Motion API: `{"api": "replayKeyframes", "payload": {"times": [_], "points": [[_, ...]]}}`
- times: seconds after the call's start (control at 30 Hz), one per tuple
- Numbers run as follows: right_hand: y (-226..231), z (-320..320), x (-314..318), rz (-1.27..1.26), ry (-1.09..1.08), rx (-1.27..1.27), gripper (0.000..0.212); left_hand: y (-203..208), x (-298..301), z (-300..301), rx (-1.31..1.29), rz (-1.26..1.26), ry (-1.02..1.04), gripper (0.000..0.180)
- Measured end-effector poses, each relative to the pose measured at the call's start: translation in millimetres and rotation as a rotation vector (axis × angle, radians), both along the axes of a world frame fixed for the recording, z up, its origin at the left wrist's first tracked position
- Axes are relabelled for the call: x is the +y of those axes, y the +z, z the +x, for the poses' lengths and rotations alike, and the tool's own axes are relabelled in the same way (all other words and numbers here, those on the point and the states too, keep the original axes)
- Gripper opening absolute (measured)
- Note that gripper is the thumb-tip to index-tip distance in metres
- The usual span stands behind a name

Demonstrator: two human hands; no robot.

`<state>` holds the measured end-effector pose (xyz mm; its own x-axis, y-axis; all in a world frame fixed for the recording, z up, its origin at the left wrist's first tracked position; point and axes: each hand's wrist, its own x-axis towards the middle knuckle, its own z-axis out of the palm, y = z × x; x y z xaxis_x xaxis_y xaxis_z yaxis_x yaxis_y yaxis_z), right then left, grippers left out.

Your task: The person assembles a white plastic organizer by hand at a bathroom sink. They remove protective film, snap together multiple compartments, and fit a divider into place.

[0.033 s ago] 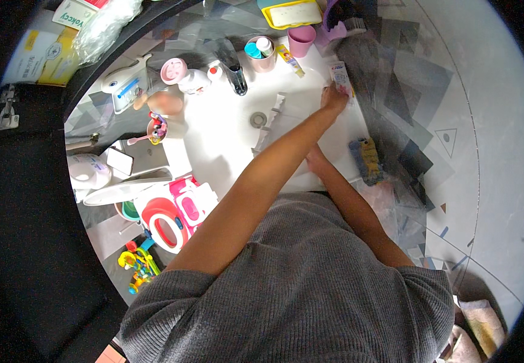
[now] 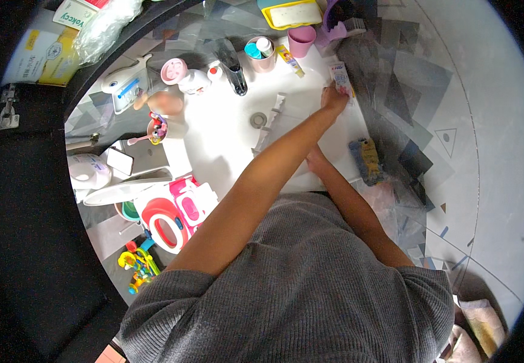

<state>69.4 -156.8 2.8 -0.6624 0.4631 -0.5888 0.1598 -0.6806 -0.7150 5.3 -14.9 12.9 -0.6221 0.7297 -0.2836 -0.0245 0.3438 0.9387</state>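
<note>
My left arm reaches across the white washbasin (image 2: 213, 130) to its right rim. There my left hand (image 2: 334, 100) is closed at the lower end of a small white printed box (image 2: 339, 75); the fingertips are hard to make out. My right hand (image 2: 314, 160) is low over the basin, mostly hidden behind my left forearm, so its fingers do not show. A pale object with a ridged white edge (image 2: 269, 124) lies in the basin beside the drain (image 2: 258, 120), partly covered by my left arm.
A black faucet (image 2: 236, 80), a cup of bottles (image 2: 260, 57), a yellow tube (image 2: 290, 60) and a pink cup (image 2: 302, 41) line the back rim. A blue-yellow sponge (image 2: 366, 161) sits on the right rim. Bottles, a brush cup (image 2: 158, 128) and a pink-white child's toilet seat (image 2: 168, 224) are left.
</note>
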Motion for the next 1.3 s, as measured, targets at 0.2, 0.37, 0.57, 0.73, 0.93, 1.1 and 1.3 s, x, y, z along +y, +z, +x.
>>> {"api": "replayKeyframes", "payload": {"times": [0.2,0.37,0.57,0.73,0.93,1.1,1.3], "points": [[-2.2,1.5,-1.4,-0.046,-0.044,0.036,0.046,58.6,-15.0,1.0,-0.208,0.056,-0.179,0.046],[5.9,6.6,-3.4,-0.011,-0.016,0.143,0.049,43.3,-9.4,3.3,0.137,-0.03,-0.041,0.043],[3.5,2.8,-1.8,-0.025,-0.008,0.037,0.049,-3.1,-2.8,4.5,-0.015,0.001,-0.071,0.023],[9.9,1.0,-4.3,-0.003,-0.057,0.037,0.042,-8.6,-2.3,8.4,-0.062,0.023,-0.084,0.011],[13.6,-2.5,-6.4,0.075,-0.019,-0.028,0.054,7.0,-13.9,4.8,-0.174,-0.026,-0.045,0.032],[-10.4,5.5,-6.9,0.081,-0.056,0.093,0.048,42.6,-23.8,5.5,-0.203,-0.111,-0.059,0.043],[16.7,-0.8,-7.5,0.146,-0.001,0.006,0.055,16.1,-19.2,2.5,-0.185,-0.083,0.035,0.054]]}}
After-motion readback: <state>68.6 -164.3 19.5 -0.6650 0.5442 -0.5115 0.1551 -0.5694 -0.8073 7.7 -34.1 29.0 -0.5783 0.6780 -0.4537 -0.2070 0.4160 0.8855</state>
